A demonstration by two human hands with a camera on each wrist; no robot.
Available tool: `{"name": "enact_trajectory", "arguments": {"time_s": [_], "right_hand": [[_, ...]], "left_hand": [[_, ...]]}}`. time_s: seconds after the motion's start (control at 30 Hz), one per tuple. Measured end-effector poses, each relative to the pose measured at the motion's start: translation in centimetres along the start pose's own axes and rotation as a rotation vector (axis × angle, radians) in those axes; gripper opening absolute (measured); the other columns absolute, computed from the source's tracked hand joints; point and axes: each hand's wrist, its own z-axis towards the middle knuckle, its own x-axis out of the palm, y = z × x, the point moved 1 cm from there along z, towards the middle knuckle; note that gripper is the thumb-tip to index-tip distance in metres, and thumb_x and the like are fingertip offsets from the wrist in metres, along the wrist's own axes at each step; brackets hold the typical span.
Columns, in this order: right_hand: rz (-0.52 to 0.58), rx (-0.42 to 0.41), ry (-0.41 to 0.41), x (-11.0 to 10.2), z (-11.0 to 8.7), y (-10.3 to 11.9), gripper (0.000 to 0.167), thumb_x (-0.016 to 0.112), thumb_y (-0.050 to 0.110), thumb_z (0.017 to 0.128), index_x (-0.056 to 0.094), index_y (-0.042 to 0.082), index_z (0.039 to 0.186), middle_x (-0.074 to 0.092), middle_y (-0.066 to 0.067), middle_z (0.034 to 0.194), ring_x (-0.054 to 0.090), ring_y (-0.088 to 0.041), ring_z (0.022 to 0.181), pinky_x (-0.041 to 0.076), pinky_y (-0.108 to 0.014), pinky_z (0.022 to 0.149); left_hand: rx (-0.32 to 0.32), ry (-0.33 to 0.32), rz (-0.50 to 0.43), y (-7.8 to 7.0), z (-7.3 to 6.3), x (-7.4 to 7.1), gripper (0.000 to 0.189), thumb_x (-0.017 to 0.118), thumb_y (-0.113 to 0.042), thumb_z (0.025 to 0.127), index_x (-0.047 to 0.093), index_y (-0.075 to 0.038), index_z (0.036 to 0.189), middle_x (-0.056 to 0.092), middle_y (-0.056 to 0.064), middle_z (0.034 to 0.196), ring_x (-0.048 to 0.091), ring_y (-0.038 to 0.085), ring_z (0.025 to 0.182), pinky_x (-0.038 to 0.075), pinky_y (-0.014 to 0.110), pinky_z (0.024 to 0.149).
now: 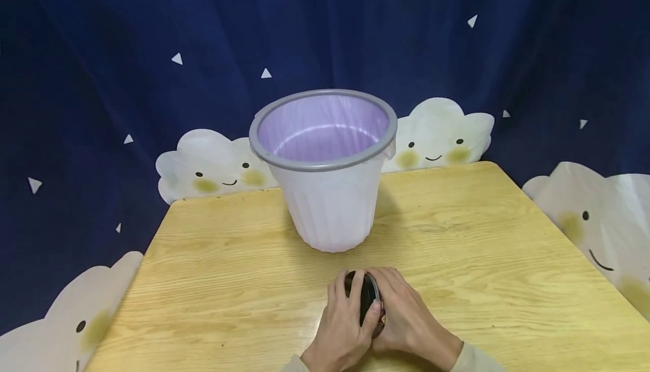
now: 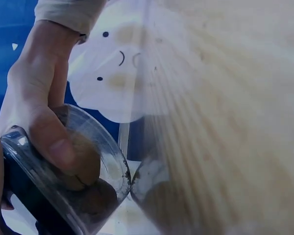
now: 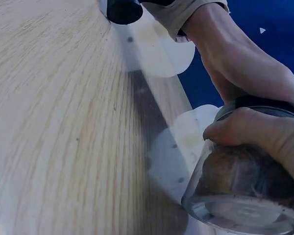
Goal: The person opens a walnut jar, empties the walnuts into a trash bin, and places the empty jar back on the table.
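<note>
A clear jar (image 3: 230, 191) with a black lid (image 1: 367, 298) is held between both hands near the table's front edge. Brown lumps show through its glass in both wrist views. My left hand (image 1: 345, 321) grips the lid, fingers reaching over its top and thumb at its near side. Around the jar's body, my right hand (image 1: 403, 310) holds from the right; its thumb (image 2: 61, 152) presses along the glass in the left wrist view. In the head view the hands cover most of the jar, which leans with its lid toward the left hand.
Beyond the hands, a white bin (image 1: 332, 208) with a grey rim and a lilac inside stands upright on the wooden table (image 1: 203, 281). Behind the table hangs a dark blue curtain (image 1: 218, 16) with white triangles and smiling clouds.
</note>
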Motion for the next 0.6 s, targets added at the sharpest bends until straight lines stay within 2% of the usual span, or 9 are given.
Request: {"name": "enact_trajectory", "arguments": {"time_s": [0.13,0.3,0.43,0.6], "right_hand": [[0.020,0.022,0.021,0.03,-0.09,-0.06,0.101,0.089,0.045,0.043,0.052,0.006,0.128,0.059,-0.004,0.118,0.056,-0.023,0.111,0.054,-0.039,0.086],[0.034,0.006,0.008,0.29,0.16,-0.04,0.107,0.090,0.042,0.037,0.051,0.001,0.127,0.059,-0.007,0.119,0.056,-0.026,0.112,0.054,-0.042,0.087],[0.037,-0.010,-0.020,0.44,0.23,-0.15,0.107,0.090,0.042,0.033,0.053,0.003,0.126,0.060,-0.005,0.117,0.056,-0.023,0.110,0.054,-0.041,0.087],[0.030,-0.046,-0.049,0.41,0.45,-0.45,0.105,0.090,0.048,0.035,0.054,0.005,0.125,0.060,-0.002,0.115,0.057,-0.019,0.107,0.054,-0.037,0.086]], "left_hand": [[0.011,-0.029,0.008,0.06,0.25,0.04,0.053,0.045,-0.035,0.100,0.037,-0.006,0.144,0.041,0.028,0.130,0.050,0.038,0.106,0.055,0.040,0.060],[-0.006,-0.065,-0.004,0.21,0.51,-0.08,0.050,0.043,-0.032,0.100,0.040,-0.005,0.142,0.045,0.029,0.126,0.052,0.039,0.101,0.054,0.041,0.060],[-0.029,-0.090,-0.013,0.14,0.52,0.19,0.049,0.043,-0.032,0.100,0.043,-0.004,0.140,0.047,0.028,0.122,0.051,0.039,0.100,0.053,0.040,0.061],[-0.041,-0.109,-0.009,-0.04,0.82,0.48,0.047,0.043,-0.032,0.099,0.045,-0.006,0.137,0.047,0.026,0.120,0.051,0.037,0.096,0.051,0.037,0.059]]}}
